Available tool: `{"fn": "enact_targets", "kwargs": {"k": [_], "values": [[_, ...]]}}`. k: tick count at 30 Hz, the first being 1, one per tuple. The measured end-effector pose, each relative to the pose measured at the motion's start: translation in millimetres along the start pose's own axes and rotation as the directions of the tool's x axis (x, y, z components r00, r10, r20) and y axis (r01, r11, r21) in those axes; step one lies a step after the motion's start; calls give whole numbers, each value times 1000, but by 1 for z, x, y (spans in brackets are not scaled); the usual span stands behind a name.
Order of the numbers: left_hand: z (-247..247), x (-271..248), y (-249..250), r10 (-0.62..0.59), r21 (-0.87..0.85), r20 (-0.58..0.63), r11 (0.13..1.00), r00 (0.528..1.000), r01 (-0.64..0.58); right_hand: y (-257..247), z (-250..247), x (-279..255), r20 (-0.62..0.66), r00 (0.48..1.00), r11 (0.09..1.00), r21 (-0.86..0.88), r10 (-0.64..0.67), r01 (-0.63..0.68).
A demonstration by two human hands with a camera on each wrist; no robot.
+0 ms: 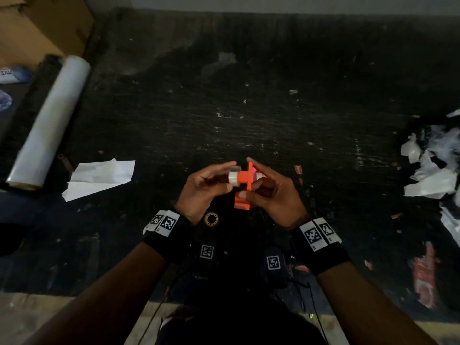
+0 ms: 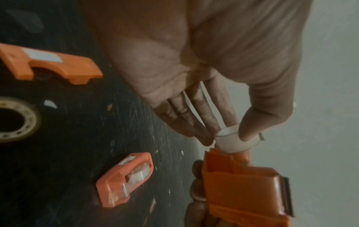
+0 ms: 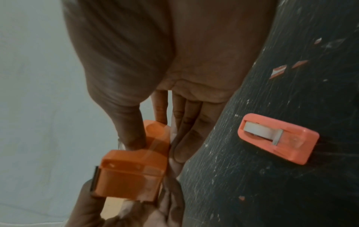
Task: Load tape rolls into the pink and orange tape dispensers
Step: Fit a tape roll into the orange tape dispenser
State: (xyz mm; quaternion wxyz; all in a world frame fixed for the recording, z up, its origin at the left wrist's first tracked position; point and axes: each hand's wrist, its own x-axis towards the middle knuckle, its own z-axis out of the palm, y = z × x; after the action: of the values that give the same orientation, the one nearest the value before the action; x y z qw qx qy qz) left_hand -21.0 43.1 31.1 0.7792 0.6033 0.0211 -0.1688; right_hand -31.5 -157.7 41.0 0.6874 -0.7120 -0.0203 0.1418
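Observation:
An orange tape dispenser body is held above the dark table between both hands. My right hand grips it, thumb on its side and fingers behind. My left hand pinches a small white tape roll between thumb and fingers and holds it against the dispenser's open end. A pink dispenser with a white roll inside lies on the table. A loose orange cover piece lies apart from it. A clear tape roll lies flat near my left wrist.
A long roll of clear film and a cardboard box lie at the far left, with white paper beside them. Torn white wrappers pile up at the right edge. A red wrapper lies near the front right.

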Motion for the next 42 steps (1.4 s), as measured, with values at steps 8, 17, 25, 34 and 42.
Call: {"fn": "enact_targets", "kwargs": {"k": [8, 17, 25, 34, 42], "values": [[-7, -1, 10, 78, 274, 58, 957, 995, -91, 4, -4, 5, 42, 998, 999, -6, 54, -54], [-1, -1, 15, 65, 349, 119, 931, 991, -103, 6, -5, 4, 90, 994, 999, 2, 54, -54], [-40, 7, 11, 60, 649, 32, 758, 998, -67, 17, -10, 11, 40, 993, 989, 98, 111, -114], [-110, -4, -49, -151, 951, -225, 182, 963, 251, 25, -10, 11, -8, 995, 992, 83, 97, -96], [-107, 9, -49, -199, 992, -125, -7, 972, 126, 25, -8, 8, 14, 995, 995, 5, 102, -102]]}}
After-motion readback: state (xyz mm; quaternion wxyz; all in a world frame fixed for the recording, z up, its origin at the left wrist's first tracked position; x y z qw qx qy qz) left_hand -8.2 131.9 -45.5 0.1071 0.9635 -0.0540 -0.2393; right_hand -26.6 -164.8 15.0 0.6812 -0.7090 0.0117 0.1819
